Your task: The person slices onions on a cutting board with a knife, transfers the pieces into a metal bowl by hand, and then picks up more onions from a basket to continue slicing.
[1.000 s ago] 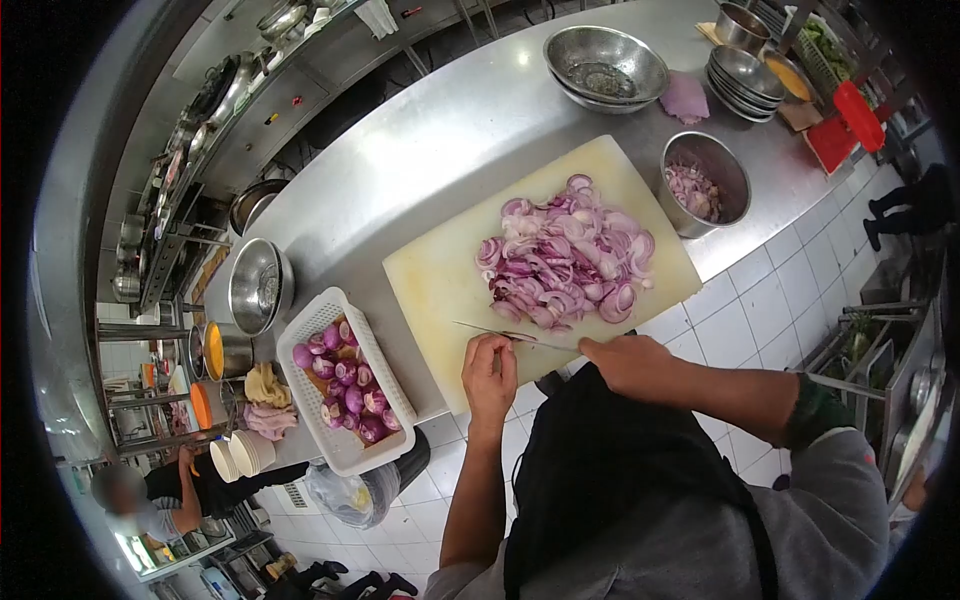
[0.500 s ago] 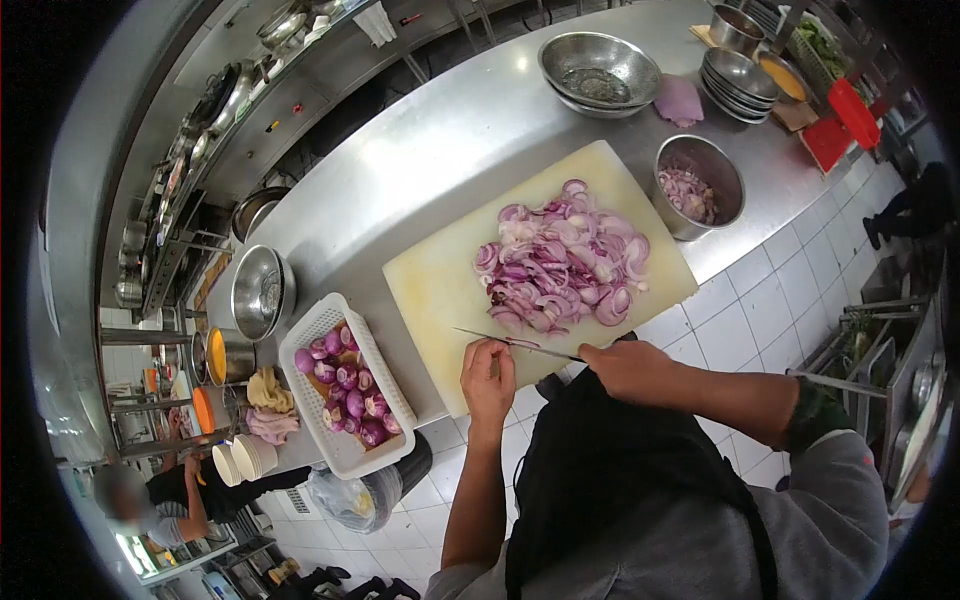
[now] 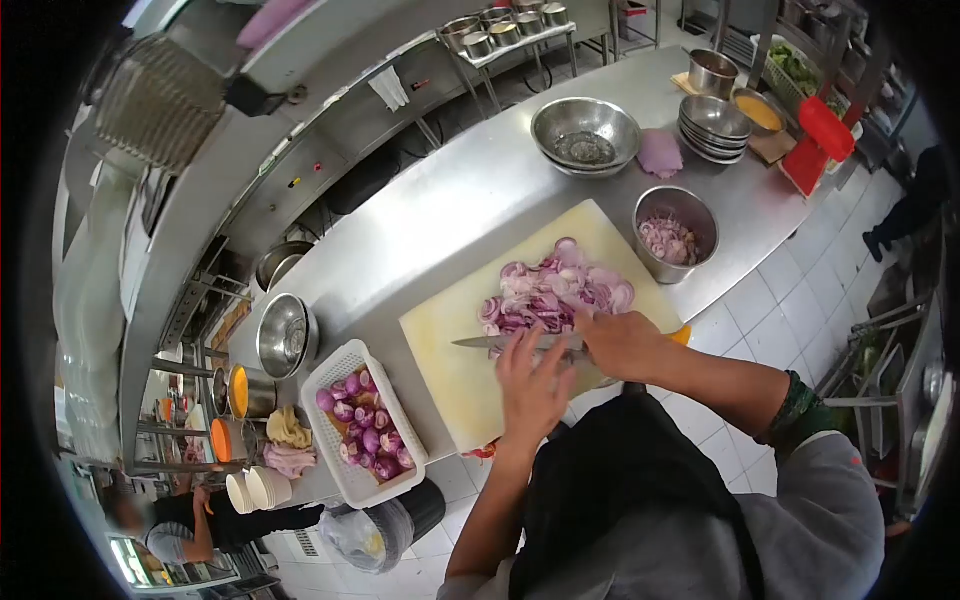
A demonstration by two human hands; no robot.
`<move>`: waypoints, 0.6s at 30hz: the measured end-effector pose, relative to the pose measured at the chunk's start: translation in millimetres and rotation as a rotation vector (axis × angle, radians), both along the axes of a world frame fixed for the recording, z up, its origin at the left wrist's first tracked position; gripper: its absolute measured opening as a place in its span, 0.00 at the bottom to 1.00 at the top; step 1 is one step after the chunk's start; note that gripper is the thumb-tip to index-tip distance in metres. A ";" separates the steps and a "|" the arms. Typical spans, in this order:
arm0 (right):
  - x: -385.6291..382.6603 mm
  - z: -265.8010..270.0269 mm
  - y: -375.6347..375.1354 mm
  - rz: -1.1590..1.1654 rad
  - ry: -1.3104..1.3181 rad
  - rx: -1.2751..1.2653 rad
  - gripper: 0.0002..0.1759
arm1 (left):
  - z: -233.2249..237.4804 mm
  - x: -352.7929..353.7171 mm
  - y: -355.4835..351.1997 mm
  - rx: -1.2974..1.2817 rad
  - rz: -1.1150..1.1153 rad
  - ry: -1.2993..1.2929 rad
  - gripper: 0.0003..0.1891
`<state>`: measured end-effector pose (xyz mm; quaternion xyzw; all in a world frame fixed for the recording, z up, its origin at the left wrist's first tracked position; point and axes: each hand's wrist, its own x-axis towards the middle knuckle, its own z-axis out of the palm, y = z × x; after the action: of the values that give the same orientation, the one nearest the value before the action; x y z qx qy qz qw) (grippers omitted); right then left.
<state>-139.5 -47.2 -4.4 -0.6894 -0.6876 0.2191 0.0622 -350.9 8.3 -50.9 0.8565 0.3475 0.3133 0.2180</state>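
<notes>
My right hand (image 3: 622, 347) is closed on the handle of a knife (image 3: 485, 342), whose blade points left along the near edge of a heap of sliced red onions (image 3: 570, 285). The heap lies on a pale plastic cutting board (image 3: 440, 385). My left hand (image 3: 533, 388) is open, fingers spread, with its fingertips right at the blade and its outline a little blurred. Left of the board, a white perforated basket (image 3: 318, 432) holds peeled red onions (image 3: 370, 435). At the board's far right stands a steel pot (image 3: 648, 255) with sliced onions in it.
Steel bowls (image 3: 620, 135) and a pink cloth (image 3: 660, 153) sit at the far side of the steel table (image 3: 400, 235). Another bowl (image 3: 285, 335) is beyond the basket. A lined bin (image 3: 410, 515) stands below the basket. Another person (image 3: 190, 530) is at lower left.
My left hand has gone from pinched fingers near the blade to spread fingers beside it. The knife has moved forward from the board's near edge to the onion heap. The view has tilted up.
</notes>
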 end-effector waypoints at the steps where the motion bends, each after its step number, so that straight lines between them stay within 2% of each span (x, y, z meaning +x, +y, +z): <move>1: 1.1 7.1 0.0 -0.025 -0.008 0.018 0.21 | 3.7 17.0 2.1 0.064 -0.055 0.091 0.18; 2: 3.6 13.8 -2.6 -0.021 -0.013 0.053 0.20 | 6.5 26.9 3.3 0.127 -0.114 0.183 0.20; 4: 17.0 25.8 -12.7 -0.028 -0.028 0.120 0.20 | -5.8 25.3 9.1 0.099 -0.082 0.198 0.21; 8: 59.8 40.4 -45.1 -0.090 -0.138 -0.040 0.20 | -38.5 -1.7 26.2 0.060 0.009 0.247 0.22; 11: 93.7 59.1 -86.3 -0.130 -0.088 -0.121 0.17 | -59.8 -21.7 33.1 0.020 0.100 0.248 0.31; 14: 118.7 44.7 -127.2 -0.231 0.139 -0.215 0.12 | -67.3 -13.6 27.5 -0.050 0.136 0.144 0.44; 16: 113.6 37.1 -144.7 -0.517 0.425 -0.437 0.14 | -70.8 1.7 20.9 -0.052 0.139 0.104 0.52; 17: 106.4 35.5 -155.5 -0.630 0.534 -0.491 0.15 | -72.7 11.6 17.8 -0.027 0.135 0.110 0.55; 18: 104.7 11.4 -172.2 -0.695 0.619 -0.507 0.15 | -74.8 20.9 14.7 -0.002 0.130 0.117 0.58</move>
<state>-34.7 -219.4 7.0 -0.7732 -0.2932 0.5383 0.1627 -329.9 23.0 -125.7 0.8488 0.4148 0.2757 0.1775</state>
